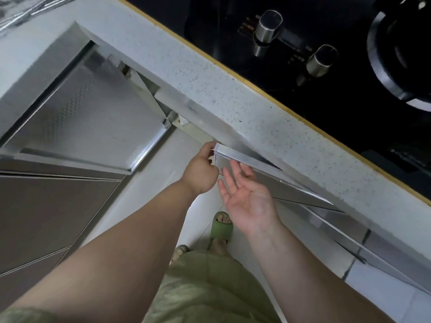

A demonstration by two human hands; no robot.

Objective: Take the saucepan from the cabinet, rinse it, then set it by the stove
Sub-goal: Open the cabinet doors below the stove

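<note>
Below the countertop [233,94], the left hand [200,170] grips the top corner of a slightly open cabinet door [240,157]. The right hand [247,197] hovers just beside that door, palm up, fingers relaxed, holding nothing. No saucepan shows; the stove [303,43] sits on the countertop.

- The stove [326,66] sits on the tabletop [210,94].
- An open cabinet door [84,117] hangs below the tabletop, left of a second cabinet door [245,157].
</note>
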